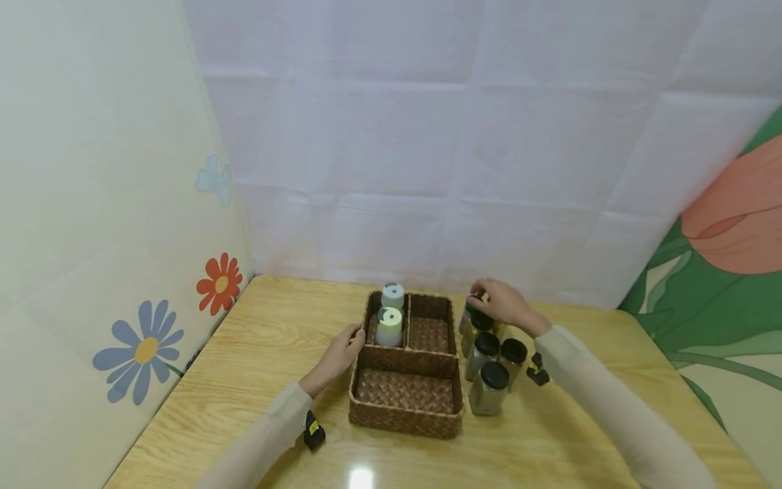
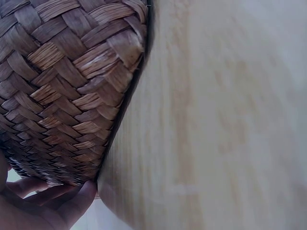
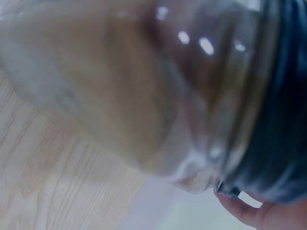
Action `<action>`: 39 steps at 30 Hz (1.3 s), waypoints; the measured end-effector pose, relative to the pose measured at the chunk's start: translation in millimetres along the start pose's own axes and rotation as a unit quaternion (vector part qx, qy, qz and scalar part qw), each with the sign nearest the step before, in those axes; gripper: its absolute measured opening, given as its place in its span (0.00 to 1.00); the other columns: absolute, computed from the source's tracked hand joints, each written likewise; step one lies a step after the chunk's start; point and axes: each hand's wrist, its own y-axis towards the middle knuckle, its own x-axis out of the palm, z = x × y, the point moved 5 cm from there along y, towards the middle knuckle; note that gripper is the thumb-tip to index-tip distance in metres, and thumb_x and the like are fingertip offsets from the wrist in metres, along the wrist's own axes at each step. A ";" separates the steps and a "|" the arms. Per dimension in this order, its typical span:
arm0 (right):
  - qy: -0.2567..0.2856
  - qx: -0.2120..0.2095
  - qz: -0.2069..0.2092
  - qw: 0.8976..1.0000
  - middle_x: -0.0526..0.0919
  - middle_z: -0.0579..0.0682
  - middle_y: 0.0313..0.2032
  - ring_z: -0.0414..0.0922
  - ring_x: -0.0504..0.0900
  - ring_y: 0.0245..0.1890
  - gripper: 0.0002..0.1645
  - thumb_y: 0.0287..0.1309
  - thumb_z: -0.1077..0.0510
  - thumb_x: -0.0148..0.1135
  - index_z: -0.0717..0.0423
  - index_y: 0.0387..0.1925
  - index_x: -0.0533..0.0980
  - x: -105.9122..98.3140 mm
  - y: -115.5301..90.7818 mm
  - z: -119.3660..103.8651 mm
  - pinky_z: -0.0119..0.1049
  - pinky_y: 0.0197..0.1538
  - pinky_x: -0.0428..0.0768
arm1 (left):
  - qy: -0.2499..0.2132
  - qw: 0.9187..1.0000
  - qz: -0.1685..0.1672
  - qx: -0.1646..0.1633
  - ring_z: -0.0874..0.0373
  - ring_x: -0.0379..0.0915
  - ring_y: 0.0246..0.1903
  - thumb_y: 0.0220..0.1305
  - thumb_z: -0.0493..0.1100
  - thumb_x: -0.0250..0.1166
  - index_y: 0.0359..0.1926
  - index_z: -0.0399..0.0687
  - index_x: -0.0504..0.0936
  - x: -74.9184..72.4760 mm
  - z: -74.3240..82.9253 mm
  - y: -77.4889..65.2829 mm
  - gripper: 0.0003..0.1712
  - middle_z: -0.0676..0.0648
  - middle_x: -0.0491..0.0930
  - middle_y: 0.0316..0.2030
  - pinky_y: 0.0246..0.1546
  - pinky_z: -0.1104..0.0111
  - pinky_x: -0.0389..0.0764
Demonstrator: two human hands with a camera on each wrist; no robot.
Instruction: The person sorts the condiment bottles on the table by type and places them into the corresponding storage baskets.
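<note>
A brown woven basket (image 1: pixel 406 422) with three compartments sits on the table. My left hand (image 1: pixel 339 353) rests against its left side, with fingers (image 2: pixel 79 203) touching the outer weave low down. Two bottles, one with a pale blue cap (image 1: pixel 393 293) and one with a pale yellow cap (image 1: pixel 389 322), stand in the back left compartment. To the basket's right, my right hand (image 1: pixel 502 302) pinches the dark lid of the rearmost jar (image 1: pixel 466 320). In the right wrist view, a large clear jar (image 3: pixel 120 91) with a dark lid fills the foreground, partly hiding the fingers.
Several more black-lidded glass jars, among them the front jar (image 1: pixel 489 390) and one jar (image 1: pixel 512 356) to its right, stand close together beside the basket. A white cloth wall (image 1: pixel 366 149) rises behind the wooden table (image 1: pixel 275 305); printed cloths hang at both sides.
</note>
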 end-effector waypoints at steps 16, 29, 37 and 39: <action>0.013 -0.001 -0.027 1.000 0.82 0.61 0.40 0.58 0.81 0.40 0.16 0.66 0.57 0.64 0.68 0.47 0.78 0.8 6.6 -1.0 0.55 0.41 0.80 | -0.009 1.000 -0.003 0.003 0.34 0.64 0.62 0.81 0.43 0.44 0.69 0.28 0.63 -0.8 -0.5 1.3 0.26 0.28 0.66 0.64 0.58 0.42 0.70; 0.025 -0.007 -0.023 0.999 0.84 0.62 0.43 0.60 0.82 0.42 0.17 0.65 0.57 0.66 0.67 0.48 0.80 4.1 10.1 1.4 0.57 0.44 0.80 | -0.012 1.000 -0.012 -0.006 0.34 0.63 0.64 0.81 0.45 0.43 0.71 0.29 0.60 0.2 -1.4 0.9 0.28 0.28 0.63 0.66 0.59 0.43 0.69; 0.030 -0.008 -0.031 0.999 0.84 0.65 0.47 0.62 0.82 0.45 0.18 0.65 0.59 0.64 0.68 0.51 0.81 3.1 9.8 -0.9 0.59 0.46 0.79 | -0.012 1.000 -0.011 -0.007 0.34 0.63 0.64 0.81 0.45 0.44 0.71 0.30 0.61 0.4 -1.6 1.6 0.28 0.29 0.64 0.66 0.59 0.43 0.70; 0.030 -0.007 -0.034 0.999 0.84 0.65 0.47 0.62 0.82 0.45 0.18 0.65 0.59 0.64 0.68 0.51 0.81 3.0 10.3 -0.6 0.58 0.46 0.79 | -0.009 1.000 -0.012 -0.002 0.34 0.63 0.63 0.81 0.44 0.43 0.70 0.28 0.61 0.6 -1.1 1.1 0.27 0.28 0.64 0.65 0.58 0.43 0.70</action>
